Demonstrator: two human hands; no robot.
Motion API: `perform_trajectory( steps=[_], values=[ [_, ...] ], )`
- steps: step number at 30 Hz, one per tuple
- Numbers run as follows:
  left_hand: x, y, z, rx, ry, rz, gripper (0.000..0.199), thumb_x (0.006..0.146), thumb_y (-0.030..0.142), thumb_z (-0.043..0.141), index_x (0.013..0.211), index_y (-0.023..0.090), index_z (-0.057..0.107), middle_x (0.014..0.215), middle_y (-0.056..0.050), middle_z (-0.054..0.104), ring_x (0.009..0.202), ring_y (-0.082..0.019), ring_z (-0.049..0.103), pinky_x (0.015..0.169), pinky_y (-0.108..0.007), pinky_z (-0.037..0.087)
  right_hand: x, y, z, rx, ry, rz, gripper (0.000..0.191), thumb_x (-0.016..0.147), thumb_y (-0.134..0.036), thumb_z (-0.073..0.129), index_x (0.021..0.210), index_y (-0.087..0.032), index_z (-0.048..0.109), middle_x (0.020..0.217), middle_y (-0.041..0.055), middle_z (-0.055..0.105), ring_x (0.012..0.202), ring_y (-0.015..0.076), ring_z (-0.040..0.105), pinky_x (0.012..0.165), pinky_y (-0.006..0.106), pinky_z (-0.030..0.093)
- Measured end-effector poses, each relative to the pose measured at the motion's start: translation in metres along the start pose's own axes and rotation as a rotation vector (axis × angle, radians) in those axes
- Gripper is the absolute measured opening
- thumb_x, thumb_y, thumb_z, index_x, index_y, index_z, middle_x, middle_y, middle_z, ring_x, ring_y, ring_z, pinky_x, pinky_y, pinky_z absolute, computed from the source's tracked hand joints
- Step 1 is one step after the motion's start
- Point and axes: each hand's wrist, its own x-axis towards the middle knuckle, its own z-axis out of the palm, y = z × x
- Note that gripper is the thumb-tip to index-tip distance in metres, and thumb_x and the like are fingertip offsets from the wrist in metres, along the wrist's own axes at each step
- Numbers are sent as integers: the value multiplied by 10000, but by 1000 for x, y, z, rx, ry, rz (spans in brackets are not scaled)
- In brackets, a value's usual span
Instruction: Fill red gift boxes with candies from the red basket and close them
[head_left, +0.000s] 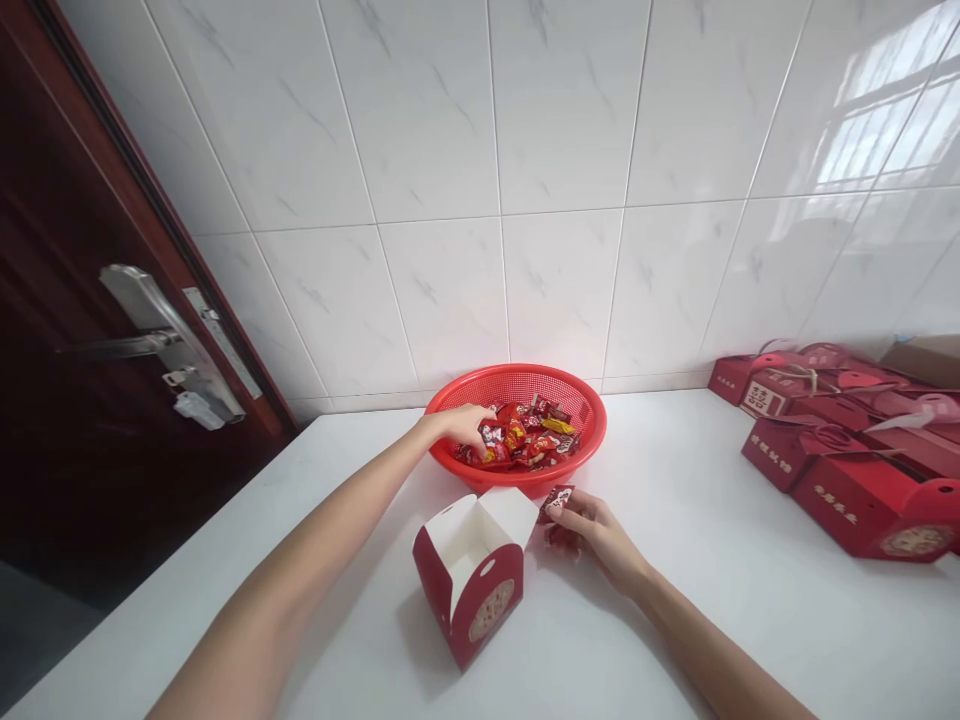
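Observation:
My left hand (466,424) reaches into a red plastic basket (594,412), thumb and fingers round a red-and-white wrapped candy (493,436). More wrapped candies (534,445), mostly red with a yellow one among them, lie in the basket. Just in front of it, to the right, my right hand (589,525) is closed on a dark red candy packet (556,499). Another red wrapper shows below those fingers, partly hidden. Between my arms stands a dark red gift box (495,600) with its top open and its white inside bare.
Several finished-looking red gift boxes (840,490) with ribbons crowd the right side of the white table (660,460). A brown cardboard box (926,358) sits behind them. White tiled wall (442,290) closes off the back; a dark door (67,330) with a metal handle is at left.

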Motion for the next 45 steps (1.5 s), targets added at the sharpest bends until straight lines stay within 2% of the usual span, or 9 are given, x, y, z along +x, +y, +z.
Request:
perform_trajectory(
  steps=[7, 14, 22, 29, 34, 37, 39, 42, 45],
  values=[
    [-2, -5, -5, -157, 219, -5, 651, 562, 256, 780, 1196, 211, 640, 1276, -60, 668, 1177, -319, 608, 931, -328, 501, 4, 3, -4, 12, -1, 38, 395, 722, -509, 813, 858, -161, 686, 771, 32, 719, 567, 123, 618, 506, 230, 439],
    [6, -7, -3, -349, 354, 9, 630, 637, 327, 775, 1224, 167, 615, 1287, -77, 661, 1189, -291, 610, 983, -335, 491, 6, 3, -10, 120, -55, 52, 349, 738, -454, 806, 889, -169, 672, 844, 51, 734, 631, 160, 675, 546, 263, 525],
    [17, -17, 8, -360, 384, -70, 632, 669, 312, 767, 1261, 169, 598, 1322, -97, 652, 1179, -274, 622, 919, -300, 515, 7, 5, -14, 209, -57, 54, 317, 696, -240, 743, 998, -199, 656, 920, 53, 723, 726, 213, 703, 576, 336, 578],
    [18, -22, 12, -202, 369, -170, 738, 600, 251, 790, 1305, 215, 578, 1326, -78, 647, 1208, -301, 600, 914, -301, 503, 8, 8, -17, 257, -119, 18, 470, 559, -33, 599, 995, -192, 675, 1006, 65, 730, 859, 246, 730, 704, 355, 585],
    [11, -11, 10, -80, 341, -124, 888, 560, 224, 817, 1400, 256, 534, 1504, -117, 486, 1431, -408, 354, 1142, -460, 341, 7, 5, -17, 240, -111, 37, 383, 642, -101, 695, 1017, -178, 685, 986, 62, 741, 793, 191, 716, 748, 327, 572],
    [10, 2, 11, -43, 246, 18, 765, 547, 177, 815, 1282, 305, 650, 1586, -64, 391, 1505, -378, 215, 1206, -468, 233, 8, 4, -17, 249, -116, 48, 390, 637, -123, 713, 1023, -171, 692, 967, 59, 746, 759, 186, 717, 761, 333, 572],
    [11, 10, 13, -50, 138, 116, 537, 542, 183, 823, 1061, 300, 750, 1467, -36, 545, 1440, -340, 359, 1181, -411, 290, 9, 4, -17, 254, -112, 51, 398, 626, -123, 715, 1021, -171, 696, 959, 57, 747, 754, 188, 719, 764, 336, 572],
    [14, 14, 16, -93, 48, 177, 185, 639, 316, 790, 806, 251, 744, 1068, -40, 736, 1115, -281, 625, 1001, -340, 458, 9, 5, -17, 258, -110, 46, 429, 622, -114, 714, 1046, -177, 698, 974, 55, 745, 775, 189, 718, 791, 348, 573],
    [16, 9, 17, -171, 84, 160, 244, 728, 453, 717, 783, 217, 686, 862, -44, 713, 850, -237, 653, 792, -316, 502, 9, 6, -18, 262, -112, 38, 450, 618, -98, 710, 1060, -183, 704, 1004, 62, 744, 838, 204, 720, 808, 359, 575]
  ],
)
